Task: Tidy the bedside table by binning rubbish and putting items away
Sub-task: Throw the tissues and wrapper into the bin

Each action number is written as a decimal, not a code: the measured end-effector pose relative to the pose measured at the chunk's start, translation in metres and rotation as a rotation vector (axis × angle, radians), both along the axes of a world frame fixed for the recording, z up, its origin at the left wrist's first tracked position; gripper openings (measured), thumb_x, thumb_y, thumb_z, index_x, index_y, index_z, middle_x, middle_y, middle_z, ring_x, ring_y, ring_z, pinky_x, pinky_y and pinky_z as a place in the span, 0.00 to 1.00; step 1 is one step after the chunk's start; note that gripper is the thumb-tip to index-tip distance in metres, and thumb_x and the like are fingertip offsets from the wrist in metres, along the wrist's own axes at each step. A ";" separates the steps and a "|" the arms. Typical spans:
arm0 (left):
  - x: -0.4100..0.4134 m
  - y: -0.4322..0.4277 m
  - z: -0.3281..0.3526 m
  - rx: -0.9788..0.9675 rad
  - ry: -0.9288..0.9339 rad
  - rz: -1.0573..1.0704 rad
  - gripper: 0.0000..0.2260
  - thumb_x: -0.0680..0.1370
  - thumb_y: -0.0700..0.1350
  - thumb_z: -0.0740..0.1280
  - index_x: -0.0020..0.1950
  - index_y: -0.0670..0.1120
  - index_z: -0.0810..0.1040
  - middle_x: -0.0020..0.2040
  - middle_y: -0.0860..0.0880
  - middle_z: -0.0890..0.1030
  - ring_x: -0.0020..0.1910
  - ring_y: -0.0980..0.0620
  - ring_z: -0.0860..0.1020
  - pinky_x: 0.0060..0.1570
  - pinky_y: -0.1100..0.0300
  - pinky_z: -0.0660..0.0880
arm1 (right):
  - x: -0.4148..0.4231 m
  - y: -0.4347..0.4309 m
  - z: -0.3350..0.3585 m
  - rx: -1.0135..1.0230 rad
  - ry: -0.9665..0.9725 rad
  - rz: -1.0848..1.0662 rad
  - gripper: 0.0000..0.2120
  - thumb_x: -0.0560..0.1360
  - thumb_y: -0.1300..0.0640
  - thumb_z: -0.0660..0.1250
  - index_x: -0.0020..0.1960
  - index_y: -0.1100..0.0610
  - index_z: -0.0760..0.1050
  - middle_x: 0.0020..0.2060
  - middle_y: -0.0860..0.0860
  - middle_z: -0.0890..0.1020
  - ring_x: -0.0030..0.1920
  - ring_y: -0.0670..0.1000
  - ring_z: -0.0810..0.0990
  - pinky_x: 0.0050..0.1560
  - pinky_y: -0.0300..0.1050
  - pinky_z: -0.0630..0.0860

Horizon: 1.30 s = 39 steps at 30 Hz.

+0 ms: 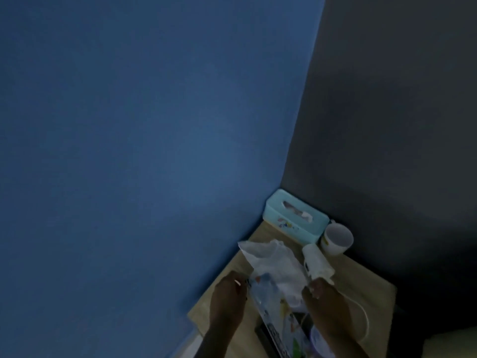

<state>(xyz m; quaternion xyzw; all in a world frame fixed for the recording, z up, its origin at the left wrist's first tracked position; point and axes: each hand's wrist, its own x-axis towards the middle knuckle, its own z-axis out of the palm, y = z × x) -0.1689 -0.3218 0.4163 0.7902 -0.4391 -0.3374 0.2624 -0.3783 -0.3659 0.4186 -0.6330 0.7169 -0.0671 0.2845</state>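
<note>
Head view, dim light. Item one: wooden bedside table (pixel 361 285), set in the corner between a blue wall (pixel 129 151) and a dark grey wall (pixel 400 125). Item two: teal tissue box (pixel 294 220), at the table's far corner, a tissue showing in its slot. Item three: white cup (pixel 338 239), upright, just beside the box along the far edge by the grey wall. Item four: crumpled white paper piece (pixel 316 263), lying in front of the cup. Item five: white plastic bag (pixel 273 259), rumpled, at the middle of the table top. Item six: clear printed wrapper (pixel 268 298), overlapping the bag and running toward the near edge between both hands. Item seven: white cable (pixel 365 319), curving toward the near right corner. Item eight: dark flat object (pixel 263 335), under the wrapper at the near edge, kind unclear. Left hand (pixel 227 298): fingers curled together, pinching the wrapper's upper end. Right hand (pixel 322 298): fingers bent at the bag's edge, just below the paper piece; whether they grip anything cannot be told.
</note>
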 end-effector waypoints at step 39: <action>-0.168 0.100 0.003 -0.256 -0.353 0.095 0.39 0.75 0.54 0.67 0.78 0.46 0.49 0.77 0.41 0.57 0.76 0.41 0.57 0.72 0.50 0.58 | -0.125 0.037 -0.037 -0.325 -0.292 0.151 0.23 0.66 0.43 0.71 0.56 0.53 0.72 0.51 0.57 0.79 0.51 0.60 0.78 0.44 0.48 0.75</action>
